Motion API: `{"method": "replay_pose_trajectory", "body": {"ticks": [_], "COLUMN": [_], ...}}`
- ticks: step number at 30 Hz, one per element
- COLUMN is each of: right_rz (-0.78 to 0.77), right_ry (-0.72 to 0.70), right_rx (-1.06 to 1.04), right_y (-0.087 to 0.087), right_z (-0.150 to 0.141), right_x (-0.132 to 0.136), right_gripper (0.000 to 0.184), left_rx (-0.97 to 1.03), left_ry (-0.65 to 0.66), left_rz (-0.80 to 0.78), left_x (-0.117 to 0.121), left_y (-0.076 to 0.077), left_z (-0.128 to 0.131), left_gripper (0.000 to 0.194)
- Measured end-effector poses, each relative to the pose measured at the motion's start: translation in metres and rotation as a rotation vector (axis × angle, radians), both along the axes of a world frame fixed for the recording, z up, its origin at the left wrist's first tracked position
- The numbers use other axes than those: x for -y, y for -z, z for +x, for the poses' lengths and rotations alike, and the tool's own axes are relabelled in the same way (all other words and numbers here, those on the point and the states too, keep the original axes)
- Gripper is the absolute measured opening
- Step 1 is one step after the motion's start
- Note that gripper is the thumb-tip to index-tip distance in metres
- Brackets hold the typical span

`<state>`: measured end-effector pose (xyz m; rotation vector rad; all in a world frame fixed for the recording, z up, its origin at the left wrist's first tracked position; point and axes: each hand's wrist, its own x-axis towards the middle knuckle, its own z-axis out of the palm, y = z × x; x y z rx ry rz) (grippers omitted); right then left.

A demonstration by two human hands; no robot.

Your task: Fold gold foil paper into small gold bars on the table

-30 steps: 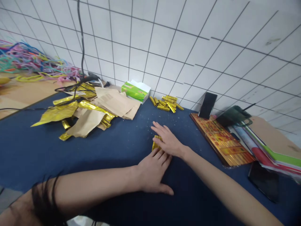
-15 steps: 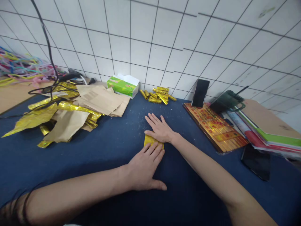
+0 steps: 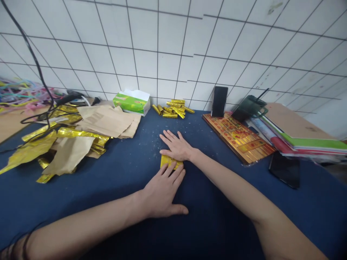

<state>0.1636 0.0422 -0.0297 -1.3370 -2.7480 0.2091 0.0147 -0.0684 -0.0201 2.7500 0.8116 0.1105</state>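
A small piece of shiny gold paper (image 3: 164, 161) lies flat on the blue tabletop (image 3: 121, 169), partly covered by both hands. My left hand (image 3: 162, 193) rests its fingertips on the paper's near edge, fingers extended and thumb stretched out to the right. My right hand (image 3: 177, 147) lies flat across the far part of the paper, its fingers spread and pointing away to the upper left. Neither hand grips anything. Beyond them, by the wall, sits a small pile of rolled gold paper tubes (image 3: 176, 108).
On the left are brown paper sheets (image 3: 107, 121), crumpled gold foil (image 3: 32, 150) and a black cable (image 3: 35, 54). A green tissue box (image 3: 131, 103) stands near the tiled wall. To the right are a phone (image 3: 219, 101), gold-red packets (image 3: 241, 141), a dark mug (image 3: 248, 108) and folders (image 3: 303, 126).
The camera view has shifted, so the whole scene sits a little further left. Both hands stay on the gold paper in nearly the same pose.
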Motion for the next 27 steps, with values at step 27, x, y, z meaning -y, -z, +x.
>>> {"method": "replay_pose_trajectory", "body": {"ticks": [27], "right_rz": [0.121], "right_ry": [-0.024], "right_rx": [-0.146], "right_y": [-0.012], "right_z": [-0.016], "right_x": [0.031], "right_gripper": [0.073], "left_rx": [0.022], "left_ry": [0.015], "left_rz": [-0.01], "left_x": [0.006], "left_y": [-0.001], "left_z": [-0.004], "left_gripper": [0.098]}}
